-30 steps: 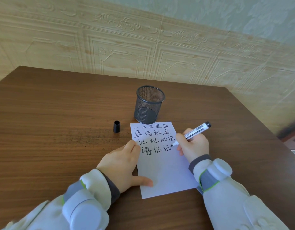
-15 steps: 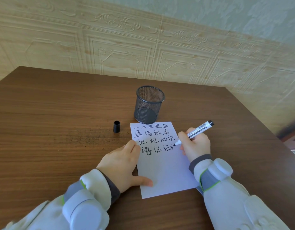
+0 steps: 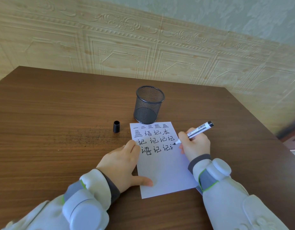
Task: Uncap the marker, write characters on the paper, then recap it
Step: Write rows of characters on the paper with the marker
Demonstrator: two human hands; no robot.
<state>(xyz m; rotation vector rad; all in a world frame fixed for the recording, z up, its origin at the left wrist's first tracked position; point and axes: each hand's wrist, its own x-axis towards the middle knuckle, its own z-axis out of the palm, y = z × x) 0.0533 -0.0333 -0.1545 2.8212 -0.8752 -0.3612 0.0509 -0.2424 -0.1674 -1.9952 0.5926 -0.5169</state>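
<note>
A: From the head camera, what is the right hand (image 3: 194, 144) doing?

B: Its grip is clamped on the marker (image 3: 195, 131): fingers and thumb curl round the white barrel low down, near the nib. The marker slants, black rear end up and to the right, black tip down and to the left, at the right end of the fourth row of characters on the paper (image 3: 165, 170).

A: Is the tip touching the sheet?

B: It sits right at the last, unfinished stroke, but I cannot tell whether it touches.

A: And the left hand (image 3: 121, 165)?

B: Its grip is apart. The fingers lie straight and flat, pressing on the left edge of the paper, with the thumb stretched across the lower part of the sheet.

A: Where is the cap (image 3: 116, 126)?

B: Standing upright on the table (image 3: 44, 122), open end up, just left of the paper's top left corner and apart from it.

A: Anything else?

B: A black mesh pen cup (image 3: 149, 104) stands behind the paper's top edge. The paper carries four rows of black characters; its lower half is blank. Both forearms wear white sleeves with grey cuffs and a bulky white band (image 3: 218, 170) at each wrist.
</note>
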